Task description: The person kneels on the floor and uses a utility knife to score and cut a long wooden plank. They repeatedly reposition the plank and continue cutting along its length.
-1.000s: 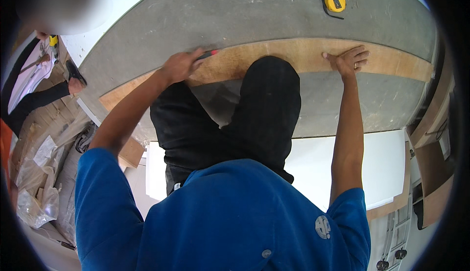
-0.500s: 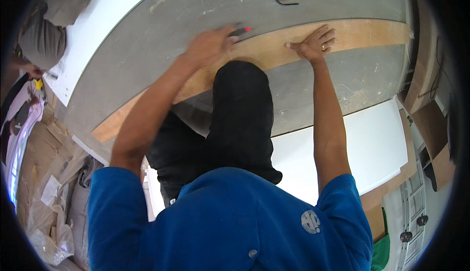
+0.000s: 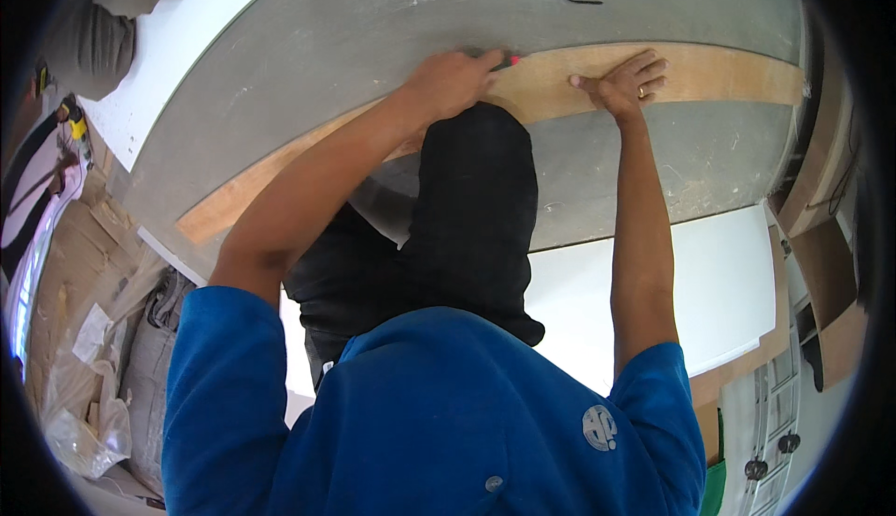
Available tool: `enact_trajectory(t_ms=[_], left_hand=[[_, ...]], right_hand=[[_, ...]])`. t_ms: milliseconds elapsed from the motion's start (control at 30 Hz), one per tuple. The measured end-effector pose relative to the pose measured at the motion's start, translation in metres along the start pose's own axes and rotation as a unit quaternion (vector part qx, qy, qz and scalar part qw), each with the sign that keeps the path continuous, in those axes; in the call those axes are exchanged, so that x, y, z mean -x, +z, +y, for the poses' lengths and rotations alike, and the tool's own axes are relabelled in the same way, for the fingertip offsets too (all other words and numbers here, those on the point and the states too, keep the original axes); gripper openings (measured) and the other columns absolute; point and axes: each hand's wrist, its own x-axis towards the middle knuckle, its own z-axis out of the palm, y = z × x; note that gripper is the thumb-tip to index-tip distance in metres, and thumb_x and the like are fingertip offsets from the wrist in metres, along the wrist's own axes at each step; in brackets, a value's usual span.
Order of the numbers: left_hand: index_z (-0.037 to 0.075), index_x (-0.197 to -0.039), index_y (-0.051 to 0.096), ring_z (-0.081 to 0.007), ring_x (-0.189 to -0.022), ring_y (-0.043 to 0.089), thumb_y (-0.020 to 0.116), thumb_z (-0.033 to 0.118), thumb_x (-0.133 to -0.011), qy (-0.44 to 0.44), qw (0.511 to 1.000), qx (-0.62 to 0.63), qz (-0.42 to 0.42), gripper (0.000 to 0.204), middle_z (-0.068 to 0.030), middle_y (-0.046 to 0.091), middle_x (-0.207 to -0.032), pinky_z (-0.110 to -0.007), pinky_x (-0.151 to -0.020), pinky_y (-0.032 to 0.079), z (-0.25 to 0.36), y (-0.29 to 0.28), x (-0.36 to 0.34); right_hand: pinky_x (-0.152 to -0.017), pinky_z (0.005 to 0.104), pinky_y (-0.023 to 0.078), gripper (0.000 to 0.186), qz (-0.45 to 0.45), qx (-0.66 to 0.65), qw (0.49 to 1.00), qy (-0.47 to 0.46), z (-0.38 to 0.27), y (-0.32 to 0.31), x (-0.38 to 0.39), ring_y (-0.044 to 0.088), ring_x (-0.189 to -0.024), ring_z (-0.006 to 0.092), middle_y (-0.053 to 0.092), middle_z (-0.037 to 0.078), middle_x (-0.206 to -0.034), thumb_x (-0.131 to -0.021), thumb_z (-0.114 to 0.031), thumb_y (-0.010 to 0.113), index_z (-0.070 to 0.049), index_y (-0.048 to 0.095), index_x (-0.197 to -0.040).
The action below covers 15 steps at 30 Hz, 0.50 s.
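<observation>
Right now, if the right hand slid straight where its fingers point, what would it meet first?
The right hand rests on the wooden strip; past its far edge, likely the grey board comes first.

The wearer has on a plain, bright blue shirt [image 3: 411,423] with short, loose sleeves [image 3: 222,348] that end above the elbows. On the right side of its chest is a round, pale grey printed emblem [image 3: 599,428]; lower down, near the middle, sits a small, round, greyish button [image 3: 493,483]. The trousers [image 3: 474,208] are solid black, with a small white patch [image 3: 327,367] near the left hip, too tiny to make out. Both forearms and hands are bare, and the right hand [image 3: 621,90] wears a slim, shiny ring [image 3: 641,92] on one finger.
</observation>
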Motion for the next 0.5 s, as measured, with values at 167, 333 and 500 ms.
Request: enact_trajectory(t_ms=[167,333,500], left_hand=[[0.012,-0.122,0.049,-0.0465,-0.092,0.063,0.048,0.034,-0.103,-0.083,0.996,-0.013,-0.037,0.029,-0.0249,0.066,-0.094,-0.056,-0.079,0.047,-0.067,-0.008,0.1],[0.012,-0.123,0.047,-0.0447,-0.09,0.064,0.047,0.034,-0.103,-0.145,0.985,-0.067,-0.068,0.03,-0.0224,0.068,-0.093,-0.053,-0.077,0.05,-0.143,-0.013,0.199],[0.01,-0.122,0.05,-0.0444,-0.089,0.065,0.048,0.036,-0.103,-0.179,0.973,-0.102,-0.101,0.032,-0.0232,0.068,-0.091,-0.053,-0.076,0.051,-0.122,-0.033,0.198]], right_hand=[[-0.119,0.0602,-0.002,0.158,-0.001,0.034,0.999,0.012,-0.005,-0.001,0.003,-0.022,-0.146,0.0512,-0.026,0.035,-0.156,-0.059,-0.054,0.091,0.004,-0.024,-0.15],[-0.119,0.0606,-0.001,0.158,0.002,0.044,0.999,0.01,-0.008,-0.002,0.004,-0.022,-0.146,0.0518,-0.025,0.035,-0.156,-0.059,-0.055,0.091,0.005,-0.023,-0.15],[-0.118,0.062,-0.003,0.159,0.013,0.024,1.0,0.001,0.003,0.002,-0.002,-0.023,-0.145,0.0529,-0.025,0.035,-0.156,-0.058,-0.055,0.091,0.005,-0.023,-0.15]])
